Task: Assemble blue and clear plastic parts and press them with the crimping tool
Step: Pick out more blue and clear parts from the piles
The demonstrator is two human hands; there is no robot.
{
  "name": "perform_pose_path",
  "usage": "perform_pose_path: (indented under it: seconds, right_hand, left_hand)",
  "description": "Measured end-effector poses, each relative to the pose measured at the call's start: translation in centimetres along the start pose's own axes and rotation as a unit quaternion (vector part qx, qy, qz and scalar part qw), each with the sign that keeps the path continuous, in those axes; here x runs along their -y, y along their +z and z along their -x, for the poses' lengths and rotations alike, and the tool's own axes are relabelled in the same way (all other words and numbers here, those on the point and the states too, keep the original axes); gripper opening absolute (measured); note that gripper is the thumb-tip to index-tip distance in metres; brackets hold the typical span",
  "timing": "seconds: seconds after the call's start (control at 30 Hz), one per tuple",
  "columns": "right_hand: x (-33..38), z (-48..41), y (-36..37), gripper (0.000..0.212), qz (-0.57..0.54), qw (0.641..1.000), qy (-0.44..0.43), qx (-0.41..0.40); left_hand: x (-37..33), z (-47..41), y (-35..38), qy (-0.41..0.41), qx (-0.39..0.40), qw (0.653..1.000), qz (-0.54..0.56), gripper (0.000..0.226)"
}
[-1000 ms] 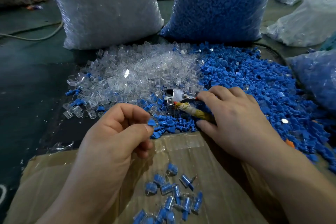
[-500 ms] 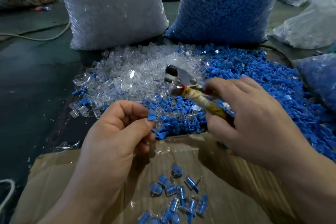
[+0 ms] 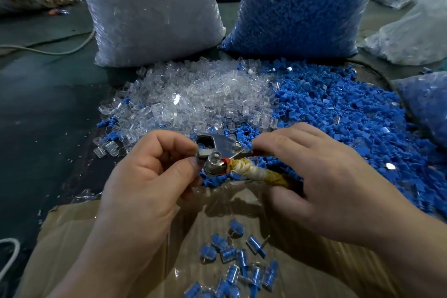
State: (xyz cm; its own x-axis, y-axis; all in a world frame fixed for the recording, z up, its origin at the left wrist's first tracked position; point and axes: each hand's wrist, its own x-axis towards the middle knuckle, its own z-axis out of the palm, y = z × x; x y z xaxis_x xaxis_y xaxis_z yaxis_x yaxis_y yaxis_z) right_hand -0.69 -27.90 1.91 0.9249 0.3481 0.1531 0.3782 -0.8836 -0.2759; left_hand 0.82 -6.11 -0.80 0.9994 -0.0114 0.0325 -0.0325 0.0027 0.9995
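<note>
Item 1, your L hand (image 3: pixel 150 176): fingers curled, thumb + index tips pinching a blue part (image 3: pixel 200 146) at the mouth of the crimping tool (image 3: pixel 217 152). The part is mostly hidden, so can't tell if a clear shell sits on it, nor if the jaws are closed on it. Item 2, your R hand (image 3: pixel 321 176): fingers wrapped round the tool's handles, one handle bound in yellowish-white tape, a bit of red showing under your index. Tool head is bare metal w/ two bolts, points left, and is held over the near edge of the heaps. Item 3, clear-parts heap (image 3: pixel 193 99): loose on the dark floor (image 3: pixel 48 116), centre-left, touching item 4. Item 4, blue-parts heap (image 3: pixel 338 109): to the right, a few clear pcs mixed in. Item 5, assembled pcs (image 3: pixel 242 261): small cluster, blue inside clear, lying on cardboard (image 3: pixel 96 237) nearest you, below both hands. Item 6, clear-parts bag (image 3: pixel 152 7): upright behind the clear heap, label at top partly cut off. Item 7, blue-parts bag (image 3: pixel 302 2): upright just beside it, behind the blue heap. Misc.: pale cable (image 3: pixel 48 50) on the floor at left.
</note>
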Motion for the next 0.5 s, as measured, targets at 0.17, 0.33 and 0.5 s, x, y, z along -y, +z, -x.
perform_pose_path:
  seconds: [0.17,0.33,0.5]
  right_hand:
    - [0.18,-0.19,-0.12,0.058,0.027,1.0,-0.004,0.012]
    - [0.44,-0.2,-0.33,0.052,0.032,0.999,0.004,0.009]
    - [0.14,0.03,-0.11,0.05,0.01,1.0,0.02,-0.011]
  left_hand:
    - [0.07,0.17,-0.1,0.008,0.013,1.0,-0.015,0.021]
    - [0.02,0.19,-0.25,0.02,0.014,1.0,-0.007,0.02]
    - [0.01,0.09,-0.49,0.047,-0.006,0.998,-0.04,0.018]
